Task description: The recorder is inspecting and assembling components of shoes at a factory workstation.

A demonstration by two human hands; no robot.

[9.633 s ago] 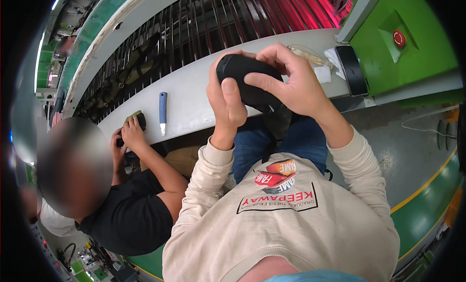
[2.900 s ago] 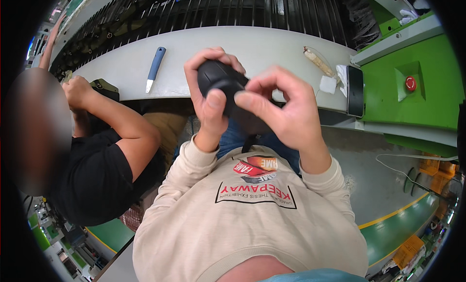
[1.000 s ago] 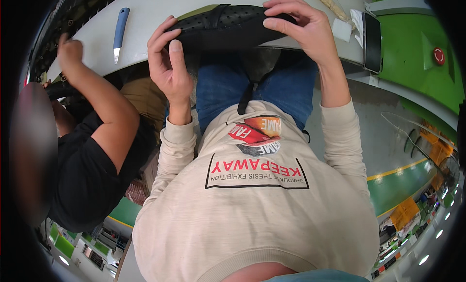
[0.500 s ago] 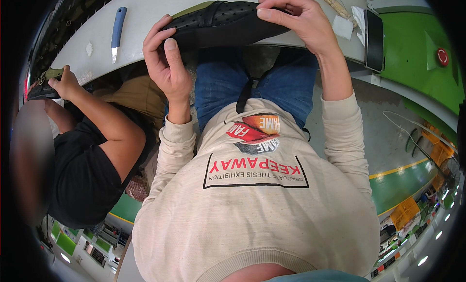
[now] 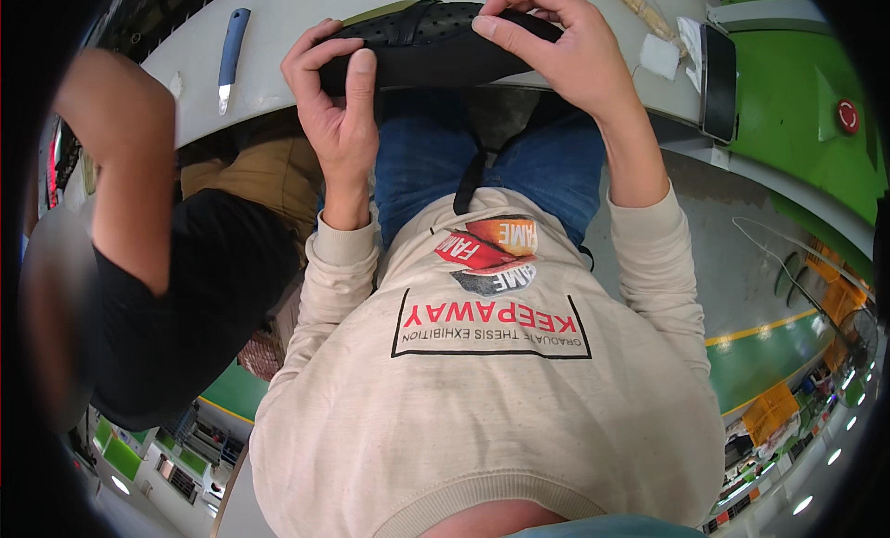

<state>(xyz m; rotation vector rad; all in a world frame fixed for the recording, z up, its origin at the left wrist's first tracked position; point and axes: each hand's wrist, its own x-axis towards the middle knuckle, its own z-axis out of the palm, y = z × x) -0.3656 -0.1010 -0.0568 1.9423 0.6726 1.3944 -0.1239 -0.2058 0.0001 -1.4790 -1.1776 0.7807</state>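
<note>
The left hand [image 5: 341, 121] and right hand [image 5: 565, 61] each clenched an end of a black perforated leather shoe upper [image 5: 428, 49], held over the lap at the pale grey counter [image 5: 297, 19] edge. Farther left lay a blue-handled knife [image 5: 230, 45]; right, a black phone [image 5: 719, 70].

Lighting: bright, even overhead light is falling across my sweatshirt [image 5: 491, 390] and the pale workbench [image 5: 278, 19]; small ceiling lamps are glowing at the lower corners. Shadows: soft ones are gathering under the bench edge over my jeans [image 5: 436, 167] and beneath my left hand [image 5: 338, 121]. Glare: a mild sheen is showing on the black perforated piece [image 5: 436, 47] that my right hand [image 5: 556, 56] is holding. Distortion: fisheye bending is curving straight edges, with a black vignette ringing the frame. Blur: the neighbouring person's arm [image 5: 120, 158] is smearing at the left.
</note>
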